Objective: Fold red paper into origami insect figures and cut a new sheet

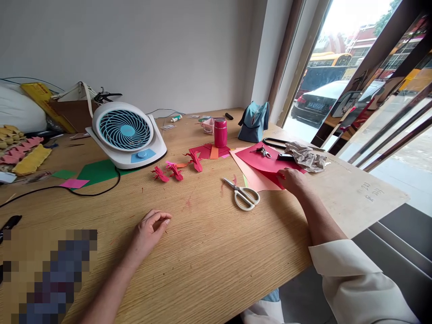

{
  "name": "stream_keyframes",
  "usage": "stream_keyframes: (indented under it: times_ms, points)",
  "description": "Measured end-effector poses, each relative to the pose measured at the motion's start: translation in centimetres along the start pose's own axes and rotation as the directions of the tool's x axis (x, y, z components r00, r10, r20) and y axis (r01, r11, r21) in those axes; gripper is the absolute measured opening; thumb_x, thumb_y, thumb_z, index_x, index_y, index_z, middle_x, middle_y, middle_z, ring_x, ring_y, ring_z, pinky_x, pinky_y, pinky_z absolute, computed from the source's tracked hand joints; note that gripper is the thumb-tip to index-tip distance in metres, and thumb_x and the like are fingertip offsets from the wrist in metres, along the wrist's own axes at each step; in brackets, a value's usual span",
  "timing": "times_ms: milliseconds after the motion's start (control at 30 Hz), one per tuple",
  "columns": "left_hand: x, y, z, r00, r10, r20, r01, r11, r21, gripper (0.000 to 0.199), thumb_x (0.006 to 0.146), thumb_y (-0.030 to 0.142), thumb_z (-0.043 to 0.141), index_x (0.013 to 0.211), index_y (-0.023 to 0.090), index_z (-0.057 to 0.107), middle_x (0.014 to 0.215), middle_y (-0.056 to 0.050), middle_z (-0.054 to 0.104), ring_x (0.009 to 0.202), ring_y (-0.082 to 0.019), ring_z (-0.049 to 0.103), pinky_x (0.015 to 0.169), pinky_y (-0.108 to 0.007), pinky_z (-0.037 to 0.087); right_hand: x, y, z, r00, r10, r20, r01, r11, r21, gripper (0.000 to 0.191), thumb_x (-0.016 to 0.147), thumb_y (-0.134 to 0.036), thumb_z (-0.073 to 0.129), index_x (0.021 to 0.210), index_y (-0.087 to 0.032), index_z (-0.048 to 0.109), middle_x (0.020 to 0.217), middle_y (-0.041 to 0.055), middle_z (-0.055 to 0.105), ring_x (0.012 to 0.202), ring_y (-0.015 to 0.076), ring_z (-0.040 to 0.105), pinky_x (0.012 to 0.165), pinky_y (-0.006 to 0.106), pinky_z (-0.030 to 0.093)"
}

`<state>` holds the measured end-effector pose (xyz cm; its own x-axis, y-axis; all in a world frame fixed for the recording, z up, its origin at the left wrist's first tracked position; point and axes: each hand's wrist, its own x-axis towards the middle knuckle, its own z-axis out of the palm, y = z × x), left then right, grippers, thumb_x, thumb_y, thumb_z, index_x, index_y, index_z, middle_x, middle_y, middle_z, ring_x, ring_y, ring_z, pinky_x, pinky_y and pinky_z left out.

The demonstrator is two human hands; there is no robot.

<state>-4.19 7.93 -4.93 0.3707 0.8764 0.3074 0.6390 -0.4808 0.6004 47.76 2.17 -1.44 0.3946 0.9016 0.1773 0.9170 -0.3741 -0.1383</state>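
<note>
My right hand [293, 181] is closed at the near edge of a red paper sheet [251, 158], its fingertips pinching the paper. Beneath that sheet lies a peach sheet [259, 180]. My left hand [151, 229] rests on the wooden table [202, 252], fingers loosely curled with a gap before the thumb, holding nothing. White-handled scissors [243, 195] lie between the hands, nearer the right one. Several small red folded paper figures [175, 172] stand beyond my left hand. Keys [263, 152] sit on the red sheet.
A white-blue fan [126, 132] stands at the back left beside green paper [97, 173], its black cable [101, 192] crossing the table. Farther back are a pink-red bottle [220, 133] and a blue bag [254, 122]. Crumpled grey paper [307, 157] lies at the right.
</note>
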Motion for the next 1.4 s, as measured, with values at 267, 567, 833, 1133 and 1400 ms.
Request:
stream_keyframes:
  times_ms: [267, 567, 833, 1133, 1400]
  points:
    - [0.1, 0.7, -0.2, 1.0, 0.002, 0.006, -0.002, 1.0, 0.008, 0.024, 0.085, 0.039, 0.054, 0.083, 0.022, 0.071, 0.09, -0.004, 0.067, 0.086, -0.02, 0.066, 0.079, -0.03, 0.054, 0.8, 1.0, 0.3, 0.884, 0.254, -0.392, -0.139, 0.944, 0.298, 0.037, 0.087, -0.037, 0.043, 0.085, -0.013, 0.072, 0.072, 0.0109, 0.068, 0.064, 0.0216, 0.058, 0.06, 0.031, 0.04]
    - [0.0, 0.5, -0.1, 1.0, -0.004, 0.01, 0.004, 1.0, 0.002, 0.025, 0.085, 0.04, 0.053, 0.084, 0.022, 0.07, 0.091, -0.005, 0.067, 0.086, -0.021, 0.065, 0.08, -0.032, 0.052, 1.7, 0.1, 0.0, 0.749, 0.254, -0.612, 0.053, 0.898, 0.437, 0.027, 0.083, -0.037, 0.048, 0.064, -0.02, 0.054, 0.072, 0.0065, 0.061, 0.069, 0.0202, 0.055, 0.069, 0.032, 0.042]
    - [-0.1, 0.6, -0.2, 1.0, 0.002, 0.008, -0.002, 1.0, 0.015, 0.024, 0.086, 0.04, 0.053, 0.083, 0.023, 0.07, 0.091, -0.004, 0.067, 0.087, -0.021, 0.065, 0.079, -0.031, 0.051, 4.9, -1.0, -1.8, 0.73, 0.256, -0.634, 0.126, 0.862, 0.492, 0.024, 0.083, -0.036, 0.055, 0.068, -0.018, 0.06, 0.066, 0.0035, 0.058, 0.066, 0.019, 0.053, 0.069, 0.031, 0.043]
    - [0.0, 0.2, -0.1, 1.0, -0.007, 0.024, 0.007, 1.0, 0.017, 0.025, 0.087, 0.041, 0.053, 0.086, 0.022, 0.07, 0.094, -0.005, 0.067, 0.091, -0.021, 0.064, 0.082, -0.031, 0.051, 6.4, -1.4, -4.0, 0.692, 0.27, -0.669, 0.185, 0.831, 0.526, 0.022, 0.083, -0.032, 0.058, 0.068, -0.017, 0.063, 0.057, -0.0026, 0.046, 0.057, 0.0145, 0.043, 0.058, 0.028, 0.036]
    - [0.1, 0.6, -0.2, 0.999, -0.042, 0.031, 0.041, 0.999, 0.022, 0.026, 0.085, 0.041, 0.053, 0.085, 0.022, 0.071, 0.093, -0.005, 0.067, 0.088, -0.021, 0.065, 0.078, -0.031, 0.052, 5.7, -1.8, -4.6, 0.671, 0.279, -0.687, 0.201, 0.824, 0.53, 0.018, 0.082, -0.03, 0.058, 0.072, -0.017, 0.065, 0.064, 0.0009, 0.055, 0.061, 0.0168, 0.05, 0.062, 0.03, 0.04]
